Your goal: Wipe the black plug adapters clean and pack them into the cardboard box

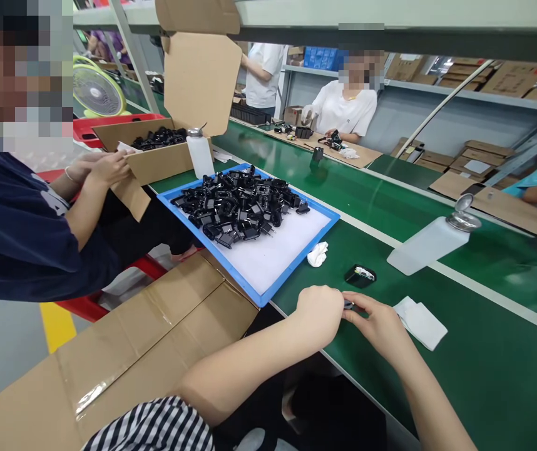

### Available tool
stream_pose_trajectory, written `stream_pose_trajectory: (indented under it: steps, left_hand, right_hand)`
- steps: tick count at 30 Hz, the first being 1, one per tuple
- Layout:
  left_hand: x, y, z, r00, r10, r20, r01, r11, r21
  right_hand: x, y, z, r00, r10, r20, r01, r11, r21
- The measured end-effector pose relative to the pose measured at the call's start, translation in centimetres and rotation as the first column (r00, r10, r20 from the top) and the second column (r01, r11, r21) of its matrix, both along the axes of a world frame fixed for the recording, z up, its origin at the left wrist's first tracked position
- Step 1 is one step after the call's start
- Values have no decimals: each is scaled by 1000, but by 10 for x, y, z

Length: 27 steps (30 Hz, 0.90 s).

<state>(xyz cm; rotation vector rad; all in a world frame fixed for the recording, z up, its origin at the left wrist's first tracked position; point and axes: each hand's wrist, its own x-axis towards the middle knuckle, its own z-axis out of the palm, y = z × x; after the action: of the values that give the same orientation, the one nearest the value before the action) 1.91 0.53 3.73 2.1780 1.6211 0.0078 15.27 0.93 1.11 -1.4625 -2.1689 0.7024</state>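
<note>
Glossy green tabletop (498, 388) carries blue-rimmed white tray (296, 258); black plastic plug parts (238, 210) heaped on it, done or pending, can't tell; left hand (321, 316) curled, grip hidden, can't tell; right hand (378, 322) pinching; glossy black rounded part (361, 275) loose just beyond; small dark piece (348, 305) in right pinch, looks mid-work

- Two metal-topped, whitish translucent plastic bottles (425, 247) (199, 155).
- One rectangular tray (273, 260) with blue rim and white bottom.
- Many black plastic plug pieces (245, 203) in it, too heaped for an exact count.
- One black oval plastic shell (361, 275), outside the tray.
- One small dark piece (348, 305), mostly hidden.
- One crumpled white wad (318, 254).
- One folded white sheet (422, 322).
- One open brown cardboard box (163, 168) containing black parts (161, 138), also not countable.
- One round yellow-green fan (98, 91).
</note>
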Motion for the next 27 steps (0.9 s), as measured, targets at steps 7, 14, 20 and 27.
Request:
stream_pose_trajectory:
  steps: [7, 14, 20, 27]
  left_hand:
    - [-7, -1, -10, 999, -50, 22, 47, 994, 94]
    - [-11, -5, -15, 994, -111, 9, 108, 982, 156]
    - [-12, -1, -12, 991, -131, -8, 131, 979, 154]
    - [-12, 5, -8, 992, -122, -7, 122, 986, 112]
  right_hand:
    - [2, -2, -5, 998, 51, 35, -51, 999, -11]
    - [5, -7, -19, 994, 93, -62, -80, 980, 180]
    - [-1, -5, -14, 989, -40, -144, 30, 997, -75]
    - [-5, -10, -8, 995, -80, -51, 76, 994, -76]
